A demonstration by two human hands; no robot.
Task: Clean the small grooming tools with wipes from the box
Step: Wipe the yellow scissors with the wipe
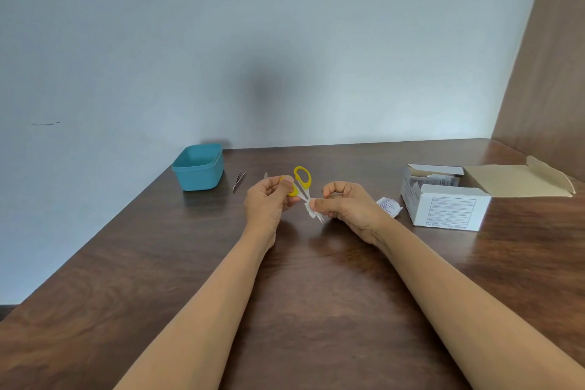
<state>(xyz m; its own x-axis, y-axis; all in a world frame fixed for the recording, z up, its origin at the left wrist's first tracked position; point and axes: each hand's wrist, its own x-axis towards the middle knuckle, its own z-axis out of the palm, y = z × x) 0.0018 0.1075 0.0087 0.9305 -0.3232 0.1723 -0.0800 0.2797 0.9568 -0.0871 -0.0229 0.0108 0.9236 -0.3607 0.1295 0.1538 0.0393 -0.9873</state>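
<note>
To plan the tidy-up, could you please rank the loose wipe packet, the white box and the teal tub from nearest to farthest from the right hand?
1. loose wipe packet, just right of the right hand.
2. white box, farther right.
3. teal tub, back left.

Teal tub (198, 179) sitting open on dark wooden table (126, 263), pale wall (285, 41) rising behind, brown panel (544, 73) standing right.

a dark wood table (158, 279) meets a pale blue-grey wall (221, 25); a brown wood panel (550, 57) stands at the right.
</note>
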